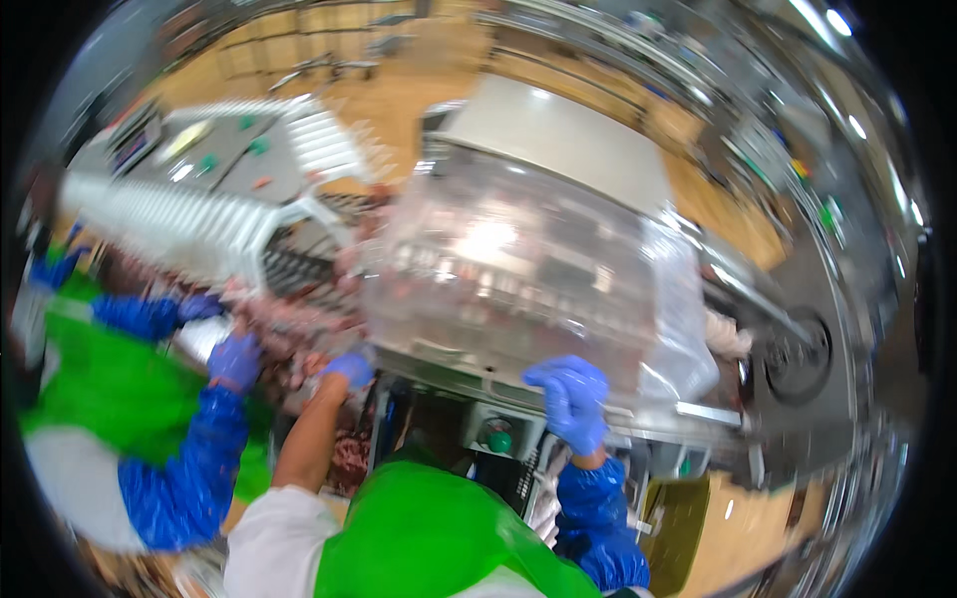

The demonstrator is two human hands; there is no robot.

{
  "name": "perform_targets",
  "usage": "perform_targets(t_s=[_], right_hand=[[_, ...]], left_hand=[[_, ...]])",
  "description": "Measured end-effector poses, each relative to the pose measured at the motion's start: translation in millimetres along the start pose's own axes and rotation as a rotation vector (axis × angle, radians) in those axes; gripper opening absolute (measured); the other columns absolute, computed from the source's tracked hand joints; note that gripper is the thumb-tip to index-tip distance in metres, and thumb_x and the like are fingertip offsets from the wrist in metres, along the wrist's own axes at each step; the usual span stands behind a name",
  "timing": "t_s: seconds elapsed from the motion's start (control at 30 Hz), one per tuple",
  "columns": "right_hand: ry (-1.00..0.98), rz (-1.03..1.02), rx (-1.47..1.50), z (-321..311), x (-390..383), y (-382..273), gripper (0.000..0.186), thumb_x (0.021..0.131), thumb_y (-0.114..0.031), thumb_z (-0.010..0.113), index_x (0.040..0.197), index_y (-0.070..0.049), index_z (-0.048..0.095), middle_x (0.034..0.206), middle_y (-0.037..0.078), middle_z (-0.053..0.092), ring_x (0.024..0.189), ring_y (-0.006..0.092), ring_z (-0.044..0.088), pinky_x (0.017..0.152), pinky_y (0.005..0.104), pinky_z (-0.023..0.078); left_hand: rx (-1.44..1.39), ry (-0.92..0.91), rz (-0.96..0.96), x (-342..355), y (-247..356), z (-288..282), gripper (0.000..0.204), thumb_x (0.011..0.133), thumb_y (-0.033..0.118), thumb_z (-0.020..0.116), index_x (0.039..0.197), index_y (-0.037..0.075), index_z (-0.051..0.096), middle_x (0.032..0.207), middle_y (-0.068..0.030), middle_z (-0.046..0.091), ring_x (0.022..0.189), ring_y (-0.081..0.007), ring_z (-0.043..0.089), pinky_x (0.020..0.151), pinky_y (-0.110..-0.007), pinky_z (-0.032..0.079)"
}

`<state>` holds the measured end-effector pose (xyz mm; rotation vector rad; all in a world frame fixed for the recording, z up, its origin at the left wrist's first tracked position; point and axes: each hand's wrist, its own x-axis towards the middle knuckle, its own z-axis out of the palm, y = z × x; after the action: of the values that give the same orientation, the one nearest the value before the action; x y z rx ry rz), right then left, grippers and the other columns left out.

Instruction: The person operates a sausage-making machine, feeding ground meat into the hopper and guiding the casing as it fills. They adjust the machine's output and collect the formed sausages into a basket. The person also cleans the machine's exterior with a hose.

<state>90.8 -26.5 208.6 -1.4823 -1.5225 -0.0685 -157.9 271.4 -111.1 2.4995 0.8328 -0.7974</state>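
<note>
At twelve o'clock the clear cover (508, 274) is seen, long axis laid roughly nine-to-three; by its near edge the right hand (572, 399) is curled, grip unclear; the left hand (349, 370), aimed toward one, is blurred, fingers unreadable.

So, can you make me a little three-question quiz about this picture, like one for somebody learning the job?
1. True or false: the person's gloved right hand is near the big clear plastic cover.

2. Which is closest to the pile of raw meat pieces?
A) the right hand
B) the person's left hand

3. Fill in the colour: the person's apron is ____.

Key: 1. True. 2. B. 3. Green.
</note>
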Motion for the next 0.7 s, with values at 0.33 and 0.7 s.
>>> perform_targets(t_s=[0.33, 0.7], right_hand=[[0.975, 0.421, 0.279, -128, -86, 45, 0.018, 0.090, -0.011, 0.049, 0.095, 0.000, 0.063, 0.083, 0.007, 0.063, 0.067, 0.0120, 0.058, 0.061, 0.0251, 0.047], [0.901, 0.672, 0.242, -179, -124, 269, 0.021, 0.084, -0.002, 0.043, 0.090, -0.001, 0.063, 0.070, 0.006, 0.061, 0.053, 0.0091, 0.051, 0.050, 0.0230, 0.043]], left_hand=[[0.143, -0.394, 0.440, -41, 11, -2, 0.029, 0.078, 0.037, 0.053, 0.078, 0.013, 0.070, 0.076, -0.0096, 0.066, 0.067, -0.0250, 0.063, 0.065, -0.035, 0.050], [0.072, -0.076, 0.194, -139, 112, -145, 0.027, 0.079, 0.034, 0.055, 0.079, 0.011, 0.069, 0.074, -0.0096, 0.066, 0.068, -0.0244, 0.063, 0.065, -0.034, 0.050]])
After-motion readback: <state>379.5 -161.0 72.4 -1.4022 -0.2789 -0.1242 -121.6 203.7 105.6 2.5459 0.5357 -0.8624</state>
